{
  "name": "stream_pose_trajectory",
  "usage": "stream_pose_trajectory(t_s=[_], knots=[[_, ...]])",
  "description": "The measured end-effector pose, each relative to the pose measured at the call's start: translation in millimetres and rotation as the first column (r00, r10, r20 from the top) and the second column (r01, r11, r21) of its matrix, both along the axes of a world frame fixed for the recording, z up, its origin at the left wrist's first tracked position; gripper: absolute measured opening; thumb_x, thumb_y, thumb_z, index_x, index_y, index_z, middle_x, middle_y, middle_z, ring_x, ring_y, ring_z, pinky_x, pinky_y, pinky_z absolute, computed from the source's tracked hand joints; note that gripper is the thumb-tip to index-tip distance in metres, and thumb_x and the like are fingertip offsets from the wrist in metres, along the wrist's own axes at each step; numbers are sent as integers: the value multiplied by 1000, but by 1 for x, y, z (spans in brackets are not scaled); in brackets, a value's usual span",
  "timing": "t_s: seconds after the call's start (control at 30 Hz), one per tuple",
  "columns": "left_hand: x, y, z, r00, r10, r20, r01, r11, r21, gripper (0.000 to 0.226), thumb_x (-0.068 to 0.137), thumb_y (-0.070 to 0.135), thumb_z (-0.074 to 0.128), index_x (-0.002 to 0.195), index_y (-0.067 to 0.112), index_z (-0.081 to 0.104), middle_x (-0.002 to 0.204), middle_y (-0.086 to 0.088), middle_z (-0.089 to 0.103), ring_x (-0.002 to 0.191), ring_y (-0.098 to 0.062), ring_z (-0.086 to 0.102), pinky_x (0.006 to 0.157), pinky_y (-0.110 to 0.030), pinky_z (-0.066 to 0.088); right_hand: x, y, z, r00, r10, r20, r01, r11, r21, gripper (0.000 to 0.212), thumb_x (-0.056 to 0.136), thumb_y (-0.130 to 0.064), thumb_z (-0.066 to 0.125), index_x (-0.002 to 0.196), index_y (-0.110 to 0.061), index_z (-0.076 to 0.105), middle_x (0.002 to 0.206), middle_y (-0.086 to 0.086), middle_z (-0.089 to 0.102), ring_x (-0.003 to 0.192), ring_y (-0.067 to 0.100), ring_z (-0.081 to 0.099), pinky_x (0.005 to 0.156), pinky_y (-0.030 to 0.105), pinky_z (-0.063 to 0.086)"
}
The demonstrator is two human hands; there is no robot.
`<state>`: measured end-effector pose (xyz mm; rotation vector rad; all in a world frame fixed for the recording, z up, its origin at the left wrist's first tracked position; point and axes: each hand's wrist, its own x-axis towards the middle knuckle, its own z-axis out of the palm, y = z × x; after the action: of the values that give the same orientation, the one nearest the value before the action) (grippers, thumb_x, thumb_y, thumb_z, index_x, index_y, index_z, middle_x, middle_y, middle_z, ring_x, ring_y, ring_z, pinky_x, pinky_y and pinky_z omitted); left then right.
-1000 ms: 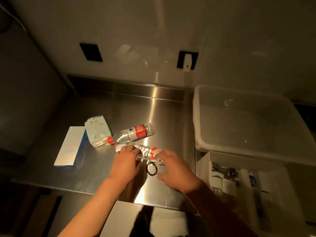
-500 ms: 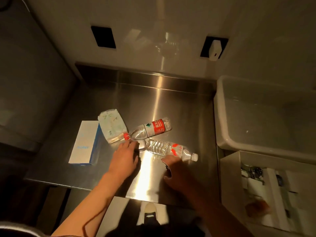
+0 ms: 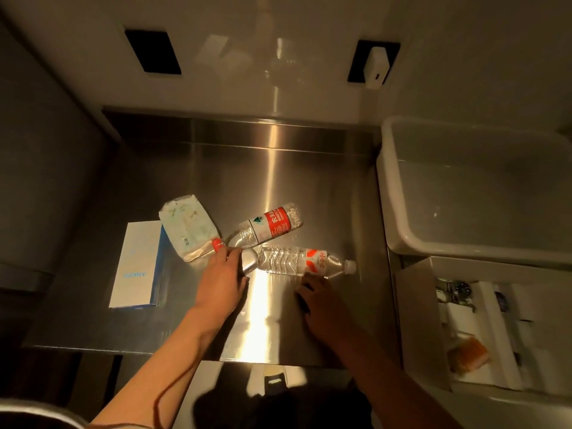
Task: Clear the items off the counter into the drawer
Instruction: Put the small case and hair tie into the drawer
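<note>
On the brushed steel counter (image 3: 309,193) we see four things lying near the front. A clear plastic bottle with a red label and red cap (image 3: 263,228) lies on its side, cap toward the left. Just in front of it lies a second clear ribbed bottle with a white cap (image 3: 301,261), cap toward the right; the two bottles are very close at their left parts. A soft white packet of tissues (image 3: 188,231) lies beside the red cap, and a flat white and blue box (image 3: 137,264) lies at its left, touching it or nearly so.

Our left hand (image 3: 223,283) rests flat on the counter, fingers loosely spread, the tips at the base of the ribbed bottle and near the red cap; it grips nothing. Our right hand (image 3: 322,306) is in shadow just below the ribbed bottle, and we cannot tell how far it is open.

At the right, below a pale plastic tub (image 3: 399,224), the white drawer (image 3: 414,320) stands open with small items in its compartments.
</note>
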<state>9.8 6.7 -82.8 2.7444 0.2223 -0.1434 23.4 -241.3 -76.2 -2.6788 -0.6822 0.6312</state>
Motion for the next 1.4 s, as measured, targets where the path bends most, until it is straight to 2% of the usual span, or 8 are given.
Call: stream_pose_trajectory(t_s=[0.27,0.47,0.63,0.77,0.97,1.07,1.3,1.4], knots=[[-7,-4,-6,996,88,6,-86,984,-155,52,82,22,75,128,22,50,121,-5,61,109,-23,58,89,-40,54,-3,-1,-1,999,-49,-21,50,997,63,44,101,-8,50,145,-12,49,166,1,17,146,25,34,109,37,45],[-21,-1,-6,988,153,23,-143,961,-235,52,80,20,76,121,30,46,111,6,55,99,-15,56,80,-29,48,-1,-5,-6,996,-79,-51,84,991,107,47,100,-9,52,146,-8,46,160,4,33,132,26,49,105,37,47],[-31,1,6,972,223,70,-199,946,-255,59,80,21,80,124,32,43,113,6,56,100,-12,55,81,-26,46,3,-7,-5,994,-83,-75,91,989,115,22,96,-15,59,118,-13,65,124,7,65,112,22,63,98,35,52],[-34,-6,26,964,237,122,-195,939,-282,61,79,22,81,127,31,44,119,4,58,106,-14,56,84,-27,49,7,-6,7,997,-81,-2,79,975,206,17,89,-10,64,102,-13,75,106,5,72,100,19,67,91,28,52],[-23,-38,60,962,176,211,-101,940,-325,55,78,24,81,121,30,47,116,5,56,107,-16,57,87,-37,55,16,-21,41,950,-111,292,-21,910,414,16,81,-2,61,83,-4,76,80,11,73,70,25,67,68,32,58],[-12,-68,71,962,132,241,-47,944,-327,54,77,22,80,122,27,51,117,5,57,108,-15,56,89,-35,53,23,-49,58,954,-201,224,87,896,436,16,86,-14,63,95,-12,76,90,3,71,77,22,63,72,31,53],[16,-155,88,947,-19,320,141,921,-363,52,76,25,79,119,29,51,111,7,57,103,-11,54,84,-30,46,35,-137,85,924,-360,129,267,849,456,16,86,-32,60,95,-26,72,79,-12,61,69,5,58,60,20,42],[26,-192,91,936,-80,344,210,908,-362,51,75,24,80,117,27,53,107,10,54,99,-9,53,82,-26,44,32,-174,89,891,-440,112,334,801,496,14,85,-32,64,97,-28,72,81,-13,63,72,4,60,63,21,48]])
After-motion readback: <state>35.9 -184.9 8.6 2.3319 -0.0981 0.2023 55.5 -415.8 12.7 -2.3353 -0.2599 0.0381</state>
